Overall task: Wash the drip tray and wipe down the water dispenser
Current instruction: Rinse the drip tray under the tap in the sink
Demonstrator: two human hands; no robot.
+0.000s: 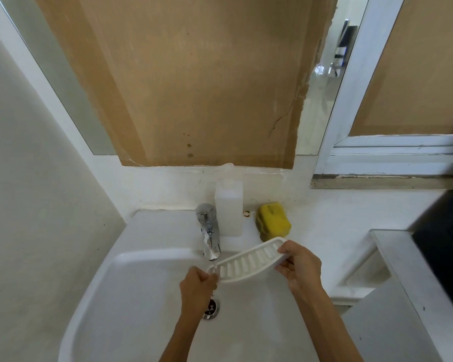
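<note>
Slotted white drip tray (249, 262) held over the basin of the white sink (131, 283), just below and in front of the chrome faucet (209, 231), presumably so that any rinse water falls into the bowl and runs to the drain (211, 308) directly beneath. Tray tilted: right end raised, left end dipped toward the basin, slotted face turned upward and toward the camera, a position that suits draining and inspection of the slots. Left hand (198, 286) closed on the lower left end of the tray, fingers curled around the edge. Right hand (300, 266) clamped on the raised right end, thumb on the top rim and fingers wrapped underneath. Hands apart, one at each end, tray spanning the gap between them; grip at the ends leaves the slotted middle exposed for washing. No running water visible at the spout; flow cannot be confirmed from this view. Yellow sponge (272, 222) resting on the sink ledge behind the tray's right end, near the right hand but untouched. White soap bottle (229, 209) standing upright just beside the faucet, between faucet and sponge. Scrubbing step judged not yet begun, since the sponge remains on the ledge. Water dispenser not identifiable in this view.
</note>
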